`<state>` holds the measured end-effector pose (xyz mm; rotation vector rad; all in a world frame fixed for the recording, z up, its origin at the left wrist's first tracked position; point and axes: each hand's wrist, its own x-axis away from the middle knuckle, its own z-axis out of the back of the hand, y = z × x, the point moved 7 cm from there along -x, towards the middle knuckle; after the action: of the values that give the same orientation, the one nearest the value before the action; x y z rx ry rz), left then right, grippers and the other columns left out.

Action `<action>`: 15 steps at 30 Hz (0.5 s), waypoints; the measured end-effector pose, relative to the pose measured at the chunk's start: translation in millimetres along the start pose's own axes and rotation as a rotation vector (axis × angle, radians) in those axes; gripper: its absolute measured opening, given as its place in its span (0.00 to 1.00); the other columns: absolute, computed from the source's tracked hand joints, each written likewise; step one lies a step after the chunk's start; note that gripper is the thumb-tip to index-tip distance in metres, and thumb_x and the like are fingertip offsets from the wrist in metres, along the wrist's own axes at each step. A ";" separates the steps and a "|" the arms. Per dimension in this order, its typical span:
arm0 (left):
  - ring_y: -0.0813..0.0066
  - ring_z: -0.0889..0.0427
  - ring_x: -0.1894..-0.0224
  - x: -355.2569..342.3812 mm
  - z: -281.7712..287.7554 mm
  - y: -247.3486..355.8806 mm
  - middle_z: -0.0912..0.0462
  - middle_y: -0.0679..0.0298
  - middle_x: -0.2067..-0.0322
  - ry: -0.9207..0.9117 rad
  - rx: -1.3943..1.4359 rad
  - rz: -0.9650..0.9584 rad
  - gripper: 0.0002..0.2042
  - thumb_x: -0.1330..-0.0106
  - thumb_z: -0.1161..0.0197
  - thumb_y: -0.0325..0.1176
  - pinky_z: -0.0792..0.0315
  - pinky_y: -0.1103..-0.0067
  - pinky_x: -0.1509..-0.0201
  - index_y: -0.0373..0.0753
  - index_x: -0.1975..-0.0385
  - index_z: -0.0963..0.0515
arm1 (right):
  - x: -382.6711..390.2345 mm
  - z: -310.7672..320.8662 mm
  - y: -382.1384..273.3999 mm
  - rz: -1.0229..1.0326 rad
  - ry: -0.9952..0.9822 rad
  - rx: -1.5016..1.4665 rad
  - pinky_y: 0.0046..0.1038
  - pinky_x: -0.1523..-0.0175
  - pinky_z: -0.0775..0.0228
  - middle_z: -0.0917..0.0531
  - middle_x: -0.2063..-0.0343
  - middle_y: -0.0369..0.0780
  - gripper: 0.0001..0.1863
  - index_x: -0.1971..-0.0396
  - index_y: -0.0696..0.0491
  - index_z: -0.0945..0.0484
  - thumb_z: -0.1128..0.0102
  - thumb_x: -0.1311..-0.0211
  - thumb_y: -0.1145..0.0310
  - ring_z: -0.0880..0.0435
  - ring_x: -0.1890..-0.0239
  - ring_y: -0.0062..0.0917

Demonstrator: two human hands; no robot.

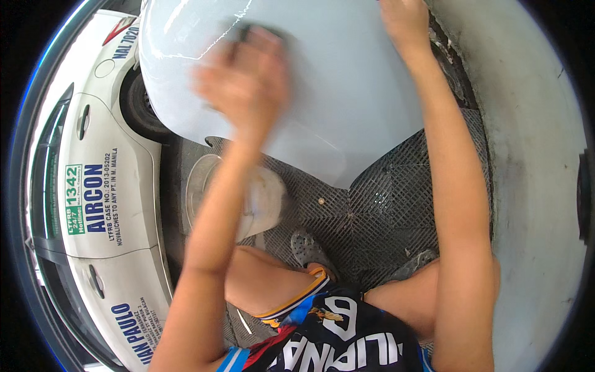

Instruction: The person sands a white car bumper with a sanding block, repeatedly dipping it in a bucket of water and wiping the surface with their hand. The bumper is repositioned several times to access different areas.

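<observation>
A pale grey car body panel (347,80) with a smooth, wet-looking surface spreads in front of me. My left hand (245,84) is over its left part, smeared by motion, with the fingers bent around a dark pad (259,32). The pad lies against the panel, partly covered by the fingers; its exact kind is too blurred to tell. At the panel's upper right edge is my right hand (406,25). Its fingertips are cut off by the top of the view, so I cannot tell whether they grip the edge.
Left of me stands a white car (118,155) with lettering on its doors. Beneath my left forearm, a translucent bucket (266,198) sits on dark ribbed matting (378,198). Another pale, scuffed body surface (527,155) curves close along my right arm.
</observation>
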<state>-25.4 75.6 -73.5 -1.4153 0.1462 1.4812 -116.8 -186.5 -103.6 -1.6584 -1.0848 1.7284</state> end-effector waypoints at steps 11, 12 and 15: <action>0.51 0.20 0.49 -15.6 -10.2 -39.6 0.15 0.58 0.59 -0.006 0.275 0.063 0.13 0.36 0.30 0.40 0.31 0.56 0.44 0.51 0.52 0.15 | -4.4 -5.1 -0.8 0.058 -0.020 -0.024 0.41 0.47 0.26 0.13 0.62 0.51 0.43 0.61 0.59 0.17 0.49 0.33 0.26 0.14 0.55 0.44; 0.59 0.20 0.54 -12.8 -10.9 -39.0 0.14 0.64 0.57 0.053 0.213 0.033 0.11 0.37 0.27 0.41 0.34 0.61 0.45 0.52 0.56 0.12 | -4.4 -5.9 -0.2 0.057 -0.026 -0.016 0.42 0.47 0.26 0.13 0.61 0.52 0.43 0.61 0.59 0.17 0.50 0.33 0.25 0.14 0.55 0.44; 0.62 0.21 0.53 55.7 -26.2 54.0 0.14 0.63 0.54 -0.189 0.097 0.002 0.13 0.39 0.27 0.42 0.34 0.60 0.43 0.53 0.55 0.12 | -4.6 -6.4 -1.0 0.075 -0.015 0.008 0.43 0.47 0.26 0.13 0.61 0.53 0.44 0.61 0.59 0.18 0.51 0.34 0.24 0.14 0.54 0.45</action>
<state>-33.5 64.5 -154.2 -1.1918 0.0996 1.5793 -110.2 -188.4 -99.7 -1.7043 -1.0327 1.7924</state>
